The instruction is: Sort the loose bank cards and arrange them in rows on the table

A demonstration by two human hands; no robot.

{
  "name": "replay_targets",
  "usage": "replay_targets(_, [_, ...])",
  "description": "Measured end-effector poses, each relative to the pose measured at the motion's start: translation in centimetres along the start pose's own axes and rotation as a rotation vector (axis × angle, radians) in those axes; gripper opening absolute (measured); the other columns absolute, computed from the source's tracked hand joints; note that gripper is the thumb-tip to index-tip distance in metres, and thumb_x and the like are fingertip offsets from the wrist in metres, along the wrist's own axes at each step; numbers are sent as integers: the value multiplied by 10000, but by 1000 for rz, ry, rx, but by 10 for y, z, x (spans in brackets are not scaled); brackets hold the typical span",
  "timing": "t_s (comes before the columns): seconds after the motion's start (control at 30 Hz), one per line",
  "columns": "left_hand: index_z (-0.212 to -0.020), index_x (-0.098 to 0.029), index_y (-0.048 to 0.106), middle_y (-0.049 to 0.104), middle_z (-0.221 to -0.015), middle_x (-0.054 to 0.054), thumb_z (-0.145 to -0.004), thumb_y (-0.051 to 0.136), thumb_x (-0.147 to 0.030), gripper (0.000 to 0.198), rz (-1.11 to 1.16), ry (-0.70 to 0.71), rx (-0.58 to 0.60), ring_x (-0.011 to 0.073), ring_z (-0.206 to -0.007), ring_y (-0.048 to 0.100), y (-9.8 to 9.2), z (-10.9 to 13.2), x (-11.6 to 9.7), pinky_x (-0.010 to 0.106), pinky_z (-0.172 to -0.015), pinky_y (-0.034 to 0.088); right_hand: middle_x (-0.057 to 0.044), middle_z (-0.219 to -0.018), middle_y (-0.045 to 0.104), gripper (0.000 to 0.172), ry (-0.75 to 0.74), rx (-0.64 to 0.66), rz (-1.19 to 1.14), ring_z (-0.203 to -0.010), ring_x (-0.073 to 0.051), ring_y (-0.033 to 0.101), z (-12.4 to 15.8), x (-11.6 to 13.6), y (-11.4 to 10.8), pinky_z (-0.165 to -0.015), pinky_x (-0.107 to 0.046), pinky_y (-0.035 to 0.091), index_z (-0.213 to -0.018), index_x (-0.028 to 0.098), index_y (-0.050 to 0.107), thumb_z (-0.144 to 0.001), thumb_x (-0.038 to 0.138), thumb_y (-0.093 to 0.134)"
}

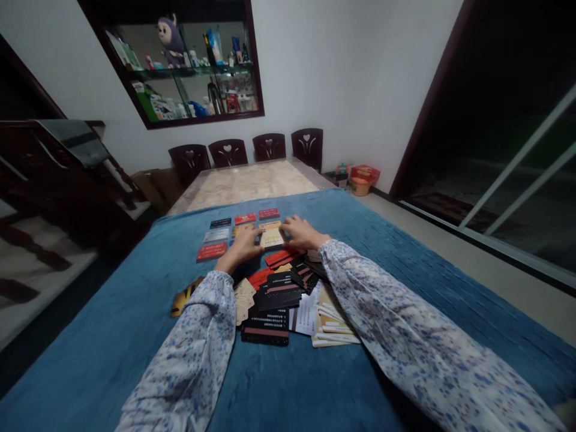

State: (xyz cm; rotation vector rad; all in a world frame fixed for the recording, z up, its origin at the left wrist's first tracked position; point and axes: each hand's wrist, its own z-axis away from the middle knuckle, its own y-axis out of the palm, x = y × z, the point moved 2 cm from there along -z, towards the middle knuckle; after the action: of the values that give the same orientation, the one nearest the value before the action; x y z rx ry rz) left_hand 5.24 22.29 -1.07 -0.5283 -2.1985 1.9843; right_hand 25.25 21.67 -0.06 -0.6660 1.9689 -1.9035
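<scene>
A small stack of cream and yellow cards (270,234) lies between my two hands on the blue cloth. My left hand (245,243) grips its left side, thumb at the near corner. My right hand (300,232) holds the right side with bent fingers. Around it are neat card stacks: red ones (211,251) at the left front, silver-grey ones (216,234) behind, dark ones (221,223) and more red ones (269,213) at the back. Nearer me spreads a loose pile of black cards (274,294), with beige cards (243,300) and cream-gold cards (333,327) beside it.
A blue cloth (112,348) covers the near part of the table, and its marble top (252,179) shows beyond. Gold-and-black cards (183,298) lie near my left forearm. Several dark chairs (307,147) stand at the far end, below a wall shelf (193,72).
</scene>
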Motion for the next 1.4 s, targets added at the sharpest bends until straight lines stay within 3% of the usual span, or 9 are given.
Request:
replay_targets(0.23, [-1214, -200, 722, 651, -1335, 139, -759, 738, -252, 459, -39, -48, 88, 384, -1331, 493, 8, -6, 3, 448, -1044, 457, -126, -1330, 603, 301, 23, 23, -36, -1218, -329, 486, -10, -4, 8, -920, -414, 482, -1136, 217, 713, -873, 363, 715])
replay_targets(0.53, [-1078, -210, 734, 647, -1310, 136, -795, 685, -262, 292, -47, -90, 183, 401, -1357, 436, 6, -11, -3, 511, -1042, 444, -111, -1334, 611, 258, 55, 62, -63, -1242, -322, 512, -19, -9, 17, -912, -378, 476, -1093, 211, 731, -865, 332, 724])
replay_targets(1.0, [-1036, -231, 738, 651, -1321, 135, -778, 683, -284, 269, -46, -85, 187, 411, -1344, 428, 7, -10, -1, 504, -1000, 451, -95, -1301, 647, 243, 58, 77, -45, -1174, -290, 582, -22, -12, 19, -854, -321, 480, -1065, 224, 737, -872, 361, 682])
replay_targets(1.4, [-925, -209, 689, 639, -1313, 142, -807, 648, -243, 130, -48, -86, 195, 410, -1367, 402, 9, -8, -6, 547, -1013, 430, -101, -1338, 642, 336, 83, 91, -49, -1201, -283, 591, -22, -14, 18, -859, -308, 485, -1178, 235, 731, -876, 371, 673])
